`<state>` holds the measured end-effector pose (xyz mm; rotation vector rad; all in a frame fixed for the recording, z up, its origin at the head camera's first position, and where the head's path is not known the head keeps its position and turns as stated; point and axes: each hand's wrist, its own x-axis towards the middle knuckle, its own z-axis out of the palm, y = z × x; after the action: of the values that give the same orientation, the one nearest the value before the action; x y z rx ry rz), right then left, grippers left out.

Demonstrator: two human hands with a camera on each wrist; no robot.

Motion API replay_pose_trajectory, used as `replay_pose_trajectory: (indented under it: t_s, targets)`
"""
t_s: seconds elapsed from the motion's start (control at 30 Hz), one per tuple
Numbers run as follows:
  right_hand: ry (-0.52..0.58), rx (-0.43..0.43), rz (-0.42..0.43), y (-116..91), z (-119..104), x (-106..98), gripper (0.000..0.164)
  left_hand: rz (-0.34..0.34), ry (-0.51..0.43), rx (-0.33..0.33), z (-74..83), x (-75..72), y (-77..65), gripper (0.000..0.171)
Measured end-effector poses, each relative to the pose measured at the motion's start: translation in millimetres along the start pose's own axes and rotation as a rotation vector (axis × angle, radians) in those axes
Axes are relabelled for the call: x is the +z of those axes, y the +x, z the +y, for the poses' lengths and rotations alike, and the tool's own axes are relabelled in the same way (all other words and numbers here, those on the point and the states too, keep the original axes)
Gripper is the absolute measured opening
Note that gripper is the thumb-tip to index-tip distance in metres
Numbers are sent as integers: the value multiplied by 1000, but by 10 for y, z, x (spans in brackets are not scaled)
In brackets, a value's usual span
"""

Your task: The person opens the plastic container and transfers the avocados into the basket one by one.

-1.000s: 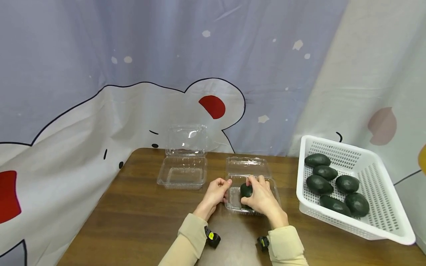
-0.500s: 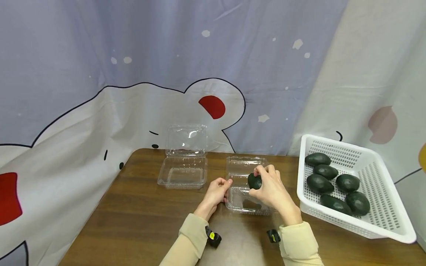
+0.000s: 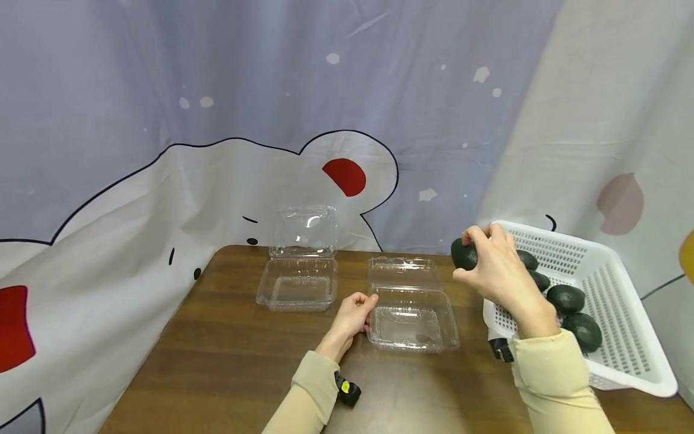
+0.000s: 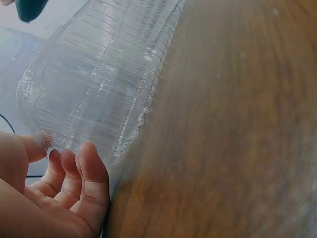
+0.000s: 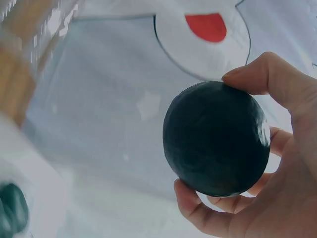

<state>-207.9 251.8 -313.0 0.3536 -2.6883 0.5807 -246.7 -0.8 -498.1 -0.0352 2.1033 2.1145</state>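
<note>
In the head view my right hand (image 3: 501,274) grips a dark green avocado (image 3: 463,254) in the air, beside the left rim of the white basket. The right wrist view shows that avocado (image 5: 215,139) between thumb and fingers. My left hand (image 3: 351,316) pinches the left edge of an open clear plastic clamshell box (image 3: 414,346), which has nothing in it and stands on the table. From the left wrist view, thumb and fingers of the left hand (image 4: 69,183) meet at the corner of the clear box (image 4: 94,94).
A second open clamshell box (image 3: 297,301) stands to the left, its lid upright against the curtain. At the right, the white perforated basket (image 3: 640,355) contains several avocados (image 3: 582,331), some hidden behind my right arm. A patterned curtain (image 3: 271,90) hangs behind the wooden table (image 3: 228,361).
My right hand has lifted the avocado out of the clamshell box and carried it right and up to the basket's edge. The left hand has stayed at the box's rim.
</note>
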Motion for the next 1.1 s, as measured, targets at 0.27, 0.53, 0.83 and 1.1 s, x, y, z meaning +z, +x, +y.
replay_pose_trajectory:
  t_s: [0.27,0.53,0.83,1.1]
  targets:
    - [-87,67,-53,107,418,-373,48,3,-10,-6,-4,-7,-23,27]
    - [-161,99,-167,150,946,-443,54,16,-14,3,-8,-38,-24,27]
    - [-209,108,-257,164,1501,-435,52,26,-22,3,-3,-67,-6,27]
    - [-282,83,-295,209,2024,-522,49,34,-19,9,7,-90,2,27]
